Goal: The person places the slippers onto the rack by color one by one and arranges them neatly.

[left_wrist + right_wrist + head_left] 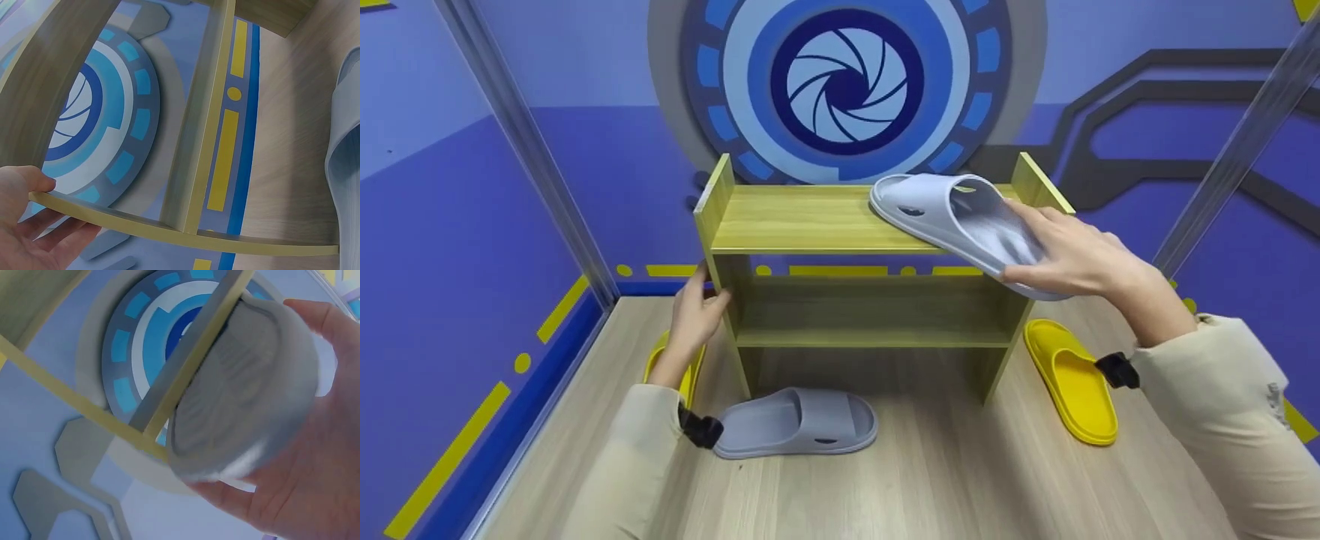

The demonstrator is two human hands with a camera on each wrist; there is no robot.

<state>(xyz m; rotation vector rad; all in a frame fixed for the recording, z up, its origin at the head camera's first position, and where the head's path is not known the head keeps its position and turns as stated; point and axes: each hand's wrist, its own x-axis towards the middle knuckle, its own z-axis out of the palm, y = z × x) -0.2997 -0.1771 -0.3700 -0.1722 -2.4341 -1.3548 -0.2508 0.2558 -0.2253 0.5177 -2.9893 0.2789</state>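
By its heel end, my right hand [1072, 251] grips a grey slide slipper [930, 202], thumb on one side and fingers on the other. The slipper's toe is over the top shelf of a small wooden rack [795, 217], and its heel juts past the front edge. From the right wrist view, the slipper's sole [236, 382] lies against the shelf edge. My left hand [697, 311] holds the rack's left side panel [129, 225], thumb inside and fingers outside. A second grey slipper [802, 424] lies on the floor before the rack, toe pointing right.
One yellow slipper [1072, 382] lies right of the rack. Another yellow slipper [690, 375] is at the left, partly hidden by my left arm. The rack has a lower shelf [870, 311]. Blue printed walls [607, 150] with metal corner posts enclose the wooden floor [900, 487].
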